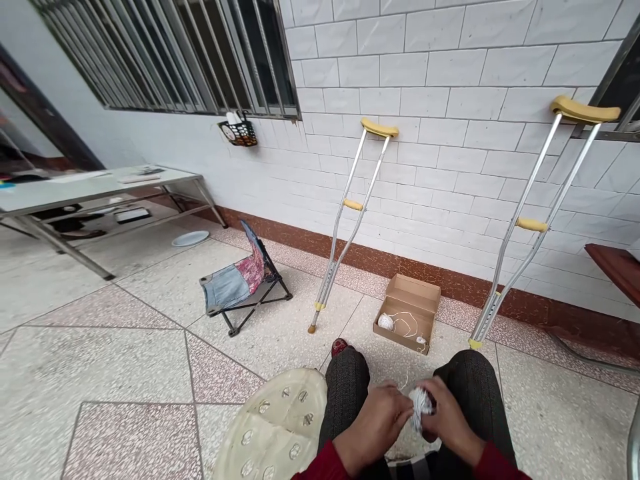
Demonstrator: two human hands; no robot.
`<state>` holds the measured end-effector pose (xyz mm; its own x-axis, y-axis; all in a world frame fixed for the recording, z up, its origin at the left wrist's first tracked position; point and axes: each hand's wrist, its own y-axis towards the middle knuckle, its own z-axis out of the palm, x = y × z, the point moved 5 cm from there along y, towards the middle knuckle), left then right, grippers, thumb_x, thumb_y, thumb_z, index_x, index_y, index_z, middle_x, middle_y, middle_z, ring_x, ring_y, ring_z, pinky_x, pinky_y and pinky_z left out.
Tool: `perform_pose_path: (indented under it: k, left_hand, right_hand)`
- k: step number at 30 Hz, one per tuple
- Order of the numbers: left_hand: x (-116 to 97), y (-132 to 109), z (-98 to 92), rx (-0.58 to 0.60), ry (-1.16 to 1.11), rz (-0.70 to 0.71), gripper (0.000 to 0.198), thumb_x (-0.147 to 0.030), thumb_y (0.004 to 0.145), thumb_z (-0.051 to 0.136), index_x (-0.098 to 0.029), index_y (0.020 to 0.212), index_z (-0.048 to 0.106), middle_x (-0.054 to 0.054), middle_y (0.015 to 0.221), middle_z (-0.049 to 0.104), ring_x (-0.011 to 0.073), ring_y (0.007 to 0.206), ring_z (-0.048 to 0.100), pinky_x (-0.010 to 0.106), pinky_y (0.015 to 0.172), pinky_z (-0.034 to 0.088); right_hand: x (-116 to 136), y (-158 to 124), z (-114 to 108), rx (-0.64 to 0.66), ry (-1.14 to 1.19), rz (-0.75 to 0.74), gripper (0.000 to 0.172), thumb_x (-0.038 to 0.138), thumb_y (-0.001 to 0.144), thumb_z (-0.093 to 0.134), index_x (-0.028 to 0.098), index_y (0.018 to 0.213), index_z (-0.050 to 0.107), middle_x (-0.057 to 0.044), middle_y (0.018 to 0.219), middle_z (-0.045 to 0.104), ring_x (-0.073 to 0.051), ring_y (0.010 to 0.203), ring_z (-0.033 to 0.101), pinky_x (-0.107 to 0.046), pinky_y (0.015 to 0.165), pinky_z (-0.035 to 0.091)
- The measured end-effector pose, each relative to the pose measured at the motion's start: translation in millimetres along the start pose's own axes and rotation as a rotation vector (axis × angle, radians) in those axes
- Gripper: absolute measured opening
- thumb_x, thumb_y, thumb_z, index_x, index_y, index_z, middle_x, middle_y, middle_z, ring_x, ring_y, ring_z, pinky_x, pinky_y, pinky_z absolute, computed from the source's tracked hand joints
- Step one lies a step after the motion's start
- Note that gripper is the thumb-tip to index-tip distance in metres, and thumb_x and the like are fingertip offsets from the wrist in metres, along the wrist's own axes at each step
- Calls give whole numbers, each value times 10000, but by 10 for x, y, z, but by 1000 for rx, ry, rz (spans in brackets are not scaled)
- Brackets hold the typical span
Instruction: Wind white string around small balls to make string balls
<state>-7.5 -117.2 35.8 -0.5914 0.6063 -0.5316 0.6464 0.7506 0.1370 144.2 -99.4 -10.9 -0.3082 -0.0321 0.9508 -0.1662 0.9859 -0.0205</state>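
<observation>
Between my knees, my right hand [443,413] is wrapped round a ball of white yarn [421,408]. My left hand [383,415] is closed right beside the ball, thumb and fingers pinched together at its left side; whatever lies between those fingertips is too small to make out. A thin strand shows just above my hands. On the floor ahead, an open cardboard box [405,339] holds another white ball [385,322], loose string and a small white piece [421,340].
Two crutches [353,205] [531,225] lean on the tiled wall. A low folding chair [230,287] stands ahead left, a pale round plastic stool [275,427] by my left leg. A long table [100,187] is far left, a dark red tabletop [615,267] at right.
</observation>
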Motion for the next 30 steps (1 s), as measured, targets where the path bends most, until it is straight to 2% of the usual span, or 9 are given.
perform_pose_path:
  k: [3, 6, 9, 13, 16, 19, 22, 27, 30]
  left_hand:
    - [59, 102, -167, -13, -9, 3, 287, -279, 964, 460, -181, 753, 627, 7, 740, 669, 156, 762, 600, 326, 967, 335]
    - [120, 151, -173, -6, -98, -62, 402, -326, 981, 419, -172, 665, 614, 3, 661, 647, 153, 726, 584, 282, 867, 380]
    - [157, 113, 20, 16, -215, -157, 471, -346, 984, 389, -153, 618, 616, 14, 640, 632, 149, 700, 581, 232, 731, 401]
    - [56, 11, 346, 79, -360, -192, 429, -298, 959, 435, -146, 609, 631, -3, 619, 624, 122, 637, 578, 201, 656, 396]
    - [-80, -10, 385, 95, -361, -161, 391, -265, 943, 466, -160, 607, 636, -12, 608, 629, 121, 658, 586, 197, 683, 401]
    - [-139, 35, 213, 53, -256, -127, 325, -255, 925, 505, -179, 645, 652, -6, 645, 656, 141, 724, 594, 226, 802, 405]
    - [-76, 106, -17, 2, -145, -93, 271, -269, 930, 510, -185, 724, 664, 12, 717, 684, 156, 746, 598, 284, 916, 379]
    - [109, 146, -147, -9, -70, -8, 339, -349, 965, 477, -174, 730, 647, 13, 724, 668, 153, 743, 594, 342, 981, 339]
    - [190, 109, -64, -16, -124, -49, 445, -399, 984, 415, -164, 670, 625, 11, 661, 641, 141, 674, 573, 329, 946, 365]
  right_hand:
    - [5, -274, 216, 239, 257, 96, 464, 124, 563, 696, 194, 1021, 668, -38, 942, 658, -244, 908, 608, -346, 821, 471]
    - [248, -435, 158, 312, 571, 250, 454, 209, 625, 751, 202, 1065, 640, -42, 957, 668, -229, 854, 619, -315, 693, 504]
    - [485, -397, -98, 214, 771, 339, 454, 225, 639, 776, 215, 1066, 622, -45, 987, 660, -198, 774, 619, -285, 591, 507]
    - [508, -51, -462, -41, 810, 266, 382, 294, 646, 774, 198, 983, 620, -42, 919, 652, -170, 700, 601, -278, 571, 500]
    - [334, 238, -574, -223, 603, 161, 350, 289, 619, 745, 194, 913, 581, -24, 826, 621, -171, 673, 566, -259, 528, 471]
    - [128, 335, -483, -293, 233, 64, 311, 188, 574, 697, 201, 842, 541, 17, 726, 566, -160, 654, 523, -248, 540, 446]
    - [-26, 190, -208, -137, 70, 25, 284, 124, 556, 652, 197, 804, 536, 40, 707, 546, -148, 674, 519, -241, 586, 447]
    - [60, -319, 158, 373, 463, 297, 324, 223, 592, 744, 187, 870, 581, 35, 736, 574, -122, 585, 525, -203, 460, 422]
    - [349, -431, -3, 352, 719, 351, 364, 219, 616, 777, 187, 944, 622, 2, 837, 616, -133, 635, 572, -226, 511, 464]
